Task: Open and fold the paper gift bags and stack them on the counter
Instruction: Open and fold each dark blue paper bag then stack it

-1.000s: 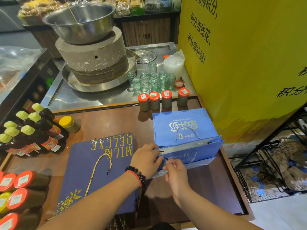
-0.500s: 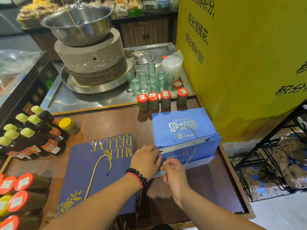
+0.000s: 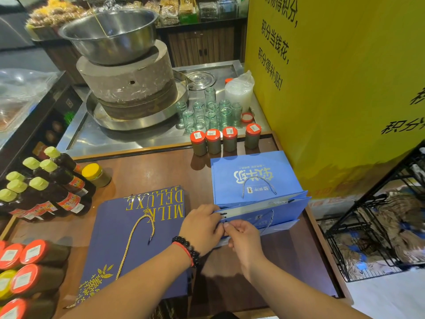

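Lying sideways, bag (image 3: 264,215) mouth leftward

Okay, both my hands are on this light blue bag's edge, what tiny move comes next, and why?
Probably pull the two edges apart to open the mouth. The left hand and right hand both pinch the near end of the light blue bag, which lies only slightly parted on the flat blue stack.

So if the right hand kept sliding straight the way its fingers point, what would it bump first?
Probably the left hand: the right hand pinches the light blue bag with fingers aimed at it, nearly touching.
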